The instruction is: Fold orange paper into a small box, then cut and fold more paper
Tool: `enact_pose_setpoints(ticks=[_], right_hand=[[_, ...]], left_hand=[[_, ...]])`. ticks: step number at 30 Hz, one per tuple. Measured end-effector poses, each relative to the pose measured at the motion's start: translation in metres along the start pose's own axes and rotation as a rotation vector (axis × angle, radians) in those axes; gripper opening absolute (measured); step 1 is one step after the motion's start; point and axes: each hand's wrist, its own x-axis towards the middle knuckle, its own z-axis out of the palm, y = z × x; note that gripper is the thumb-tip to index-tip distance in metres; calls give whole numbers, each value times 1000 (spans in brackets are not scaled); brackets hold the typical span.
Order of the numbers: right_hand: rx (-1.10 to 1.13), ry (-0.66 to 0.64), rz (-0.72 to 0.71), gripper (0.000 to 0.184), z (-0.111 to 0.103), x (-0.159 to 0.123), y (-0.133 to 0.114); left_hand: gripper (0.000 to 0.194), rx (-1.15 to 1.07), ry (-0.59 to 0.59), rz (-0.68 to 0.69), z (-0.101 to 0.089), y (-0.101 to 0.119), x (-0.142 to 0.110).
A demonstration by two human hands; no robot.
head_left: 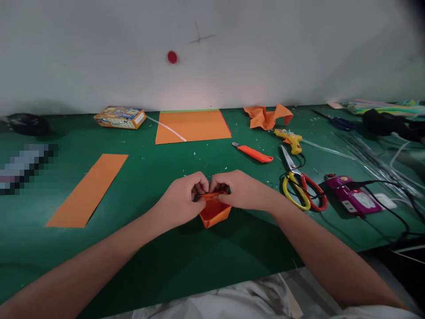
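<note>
A small folded orange paper box (pixel 215 213) is between my hands, its open top facing me. My left hand (pixel 182 197) pinches its far rim on the left side, thumb inside and fingers curled behind. Close beside it, my right hand (pixel 241 189) grips the same rim on the right in a like way. Fingertips of both hands nearly meet at the middle of the far edge. Parts of the box's far wall are hidden behind the fingers.
An orange paper strip (pixel 89 190) lies left; a paper stack (pixel 192 126) and small box (pixel 120 118) stand behind. Rightward are a utility knife (pixel 254 153), scissors (pixel 297 184), yellow glue gun (pixel 290 139), crumpled orange paper (pixel 268 117) and a purple power strip (pixel 355 196) with cords.
</note>
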Motion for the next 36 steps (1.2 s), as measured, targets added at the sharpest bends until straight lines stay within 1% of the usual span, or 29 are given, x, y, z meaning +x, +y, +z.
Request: enact_pose_setpoints(ticks=[3, 6, 8, 12, 15, 17, 19, 22, 27, 32, 36], right_hand=[[-68, 32, 16, 21, 2, 0, -4], [-107, 43, 24, 23, 3, -2, -7], [-130, 33, 45, 25, 3, -2, -8], [-250, -21, 82, 22, 0, 2, -14], [-419, -92, 43, 17, -4, 5, -20], [-502, -136, 15, 21, -6, 5, -24], [-553, -161, 5, 27, -7, 4, -26], [-608, -159, 7, 29, -7, 2, -27], [-658, -192, 21, 14, -5, 2, -26], [-698, -210, 72, 16, -2, 7, -30], [-722, -215, 83, 12, -3, 9, -32]], left_hand=[[19, 102, -33, -36, -1, 2, 0], [8, 270, -103, -87, -1, 5, 2], [11, 394, -146, -109, -1, 8, 4], [13, 552, -180, -94, -3, 14, 7], [17, 650, -214, -87, -5, 17, 6], [21, 700, -236, -75, -6, 19, 5], [25, 729, -251, -70, -6, 21, 4], [28, 752, -263, -75, -6, 21, 2], [28, 748, -278, -64, -7, 22, 1], [26, 760, -285, -58, -5, 26, -1], [28, 781, -289, -84, -5, 29, -2]])
